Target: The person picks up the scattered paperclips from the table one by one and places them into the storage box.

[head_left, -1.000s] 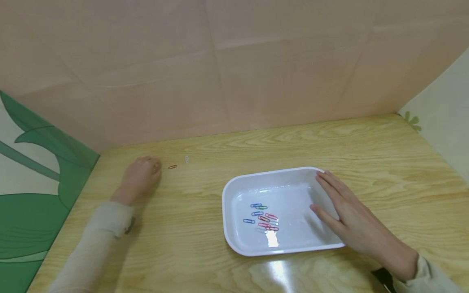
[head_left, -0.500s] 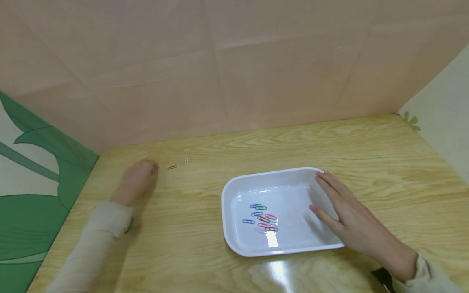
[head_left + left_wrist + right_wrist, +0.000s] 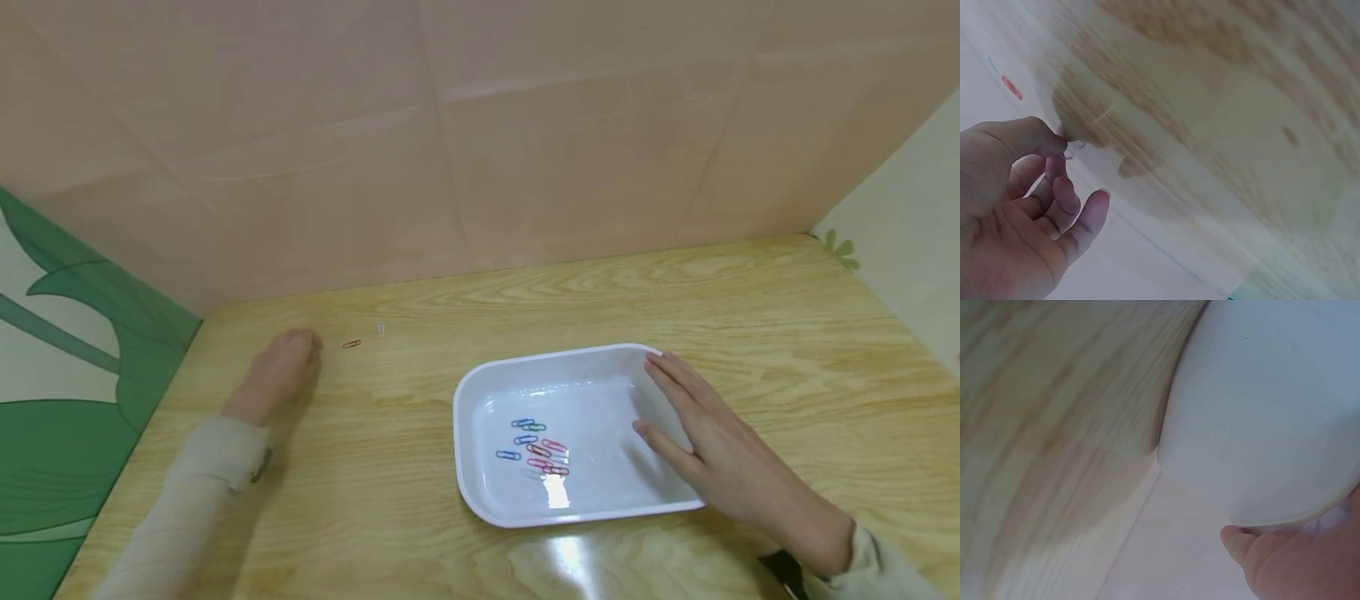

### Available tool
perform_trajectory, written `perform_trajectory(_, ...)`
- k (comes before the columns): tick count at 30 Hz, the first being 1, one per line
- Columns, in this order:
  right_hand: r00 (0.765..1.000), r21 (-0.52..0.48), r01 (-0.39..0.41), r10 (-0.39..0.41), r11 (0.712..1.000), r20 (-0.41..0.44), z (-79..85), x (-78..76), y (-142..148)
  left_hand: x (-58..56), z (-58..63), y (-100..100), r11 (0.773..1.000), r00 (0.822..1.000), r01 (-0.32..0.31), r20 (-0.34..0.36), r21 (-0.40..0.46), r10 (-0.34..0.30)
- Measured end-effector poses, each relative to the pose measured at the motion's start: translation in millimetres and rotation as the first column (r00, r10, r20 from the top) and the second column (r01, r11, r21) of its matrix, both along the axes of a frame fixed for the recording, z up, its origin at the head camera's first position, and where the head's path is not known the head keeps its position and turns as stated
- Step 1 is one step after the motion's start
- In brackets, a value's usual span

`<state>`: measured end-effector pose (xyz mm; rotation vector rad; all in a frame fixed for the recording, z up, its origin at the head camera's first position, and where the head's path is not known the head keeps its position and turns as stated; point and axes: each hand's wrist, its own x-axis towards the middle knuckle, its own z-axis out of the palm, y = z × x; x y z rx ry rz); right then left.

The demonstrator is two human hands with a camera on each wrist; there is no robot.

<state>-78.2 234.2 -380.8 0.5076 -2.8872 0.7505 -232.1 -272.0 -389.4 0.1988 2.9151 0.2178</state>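
Near the far left of the table my left hand (image 3: 281, 371) pinches a small pale paper clip (image 3: 1072, 150) between thumb and index finger. The other fingers curl loosely, as the left wrist view shows. To that hand's right lie a red paper clip (image 3: 351, 344) and a white paper clip (image 3: 381, 329). My right hand (image 3: 720, 442) rests along the right edge of a white tray (image 3: 480, 492), fingers mostly straight at its far corner and thumb over the inside. Several blue, green, red and pink paper clips (image 3: 508, 456) are in the tray's left half.
The wood-grain table (image 3: 360, 517) meets a pinkish cloth backdrop (image 3: 450, 167) at its far edge. A panel with green leaf shapes (image 3: 60, 458) borders the left, and a pale panel (image 3: 907, 250) the right.
My left hand has shifted slightly left, away from the loose red paper clip. The right hand and the tray have stayed in place.
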Motion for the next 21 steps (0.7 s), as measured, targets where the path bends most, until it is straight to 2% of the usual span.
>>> perform_trajectory(5, 1.0, 0.001, 0.001, -0.001, 1.0, 0.002, 0.3, 0.3, 0.2, 3.0, 0.3, -1.1, 0.999, 0.999, 0.03, -0.028, 0.027, -0.029)
perform_trajectory(10, 1.0, 0.002, -0.003, 0.003, 1.0, 0.003, 0.5, 0.5, 0.5, 4.9, -0.6, -2.1, 0.997, 0.999, 0.028, -0.03, 0.067, -0.026)
perform_trajectory(16, 1.0, 0.003, -0.002, 0.002, 1.0, 0.006, 0.8, 0.6, 0.4, 7.7, 1.3, -3.3, 0.993, 0.996, 0.056, -0.074, 0.1, -0.048)
perform_trajectory(21, 1.0, -0.001, -0.005, 0.005, 1.0, 0.003, 1.7, 0.5, 0.3, 7.4, 2.0, -3.9, 0.989, 0.996, 0.051, -0.082, 0.136, -0.04)
